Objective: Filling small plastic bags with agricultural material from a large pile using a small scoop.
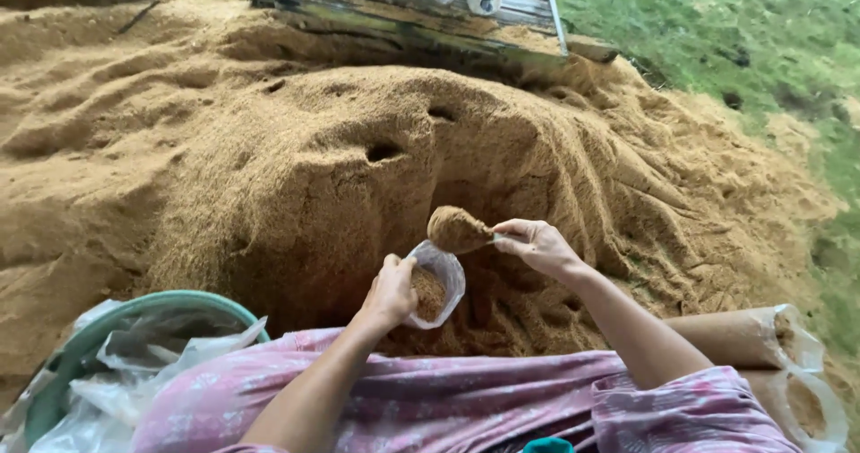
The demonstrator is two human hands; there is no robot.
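The right hand [537, 245] has its grip closed on the handle of a small scoop [458, 229], which is heaped with a rounded mound of fine, fibrous brown sawdust; only the loaded head and a short piece of handle show, so what the scoop is made of cannot be told. The scoop sits just above and slightly to the right of the mouth of a small clear plastic bag [436, 284], not touching it as far as can be seen. The left hand [391, 290] has its grip pinched together on the left rim of that bag, holding the thin, glossy film open; the bag is already partly filled with the same brown stuff (a loose, crumbly lump at its bottom). Both hands hover in front of a steep cut face of a big sawdust heap [296, 166], whose surface is soft, ridged and pitted with a few dark hollows. Below the hands lies the person's lap in pink patterned cloth [448, 399]. At the lower right edge of the view lie two filled bags [761, 336], long cylinders of packed sawdust in clear plastic, one above the other. At the lower left sits one round green basin [116, 314] stuffed with crumpled clear plastic. Weathered wooden boards [403, 14] rest on the far top of the heap, and grass [743, 32] borders it on the right.
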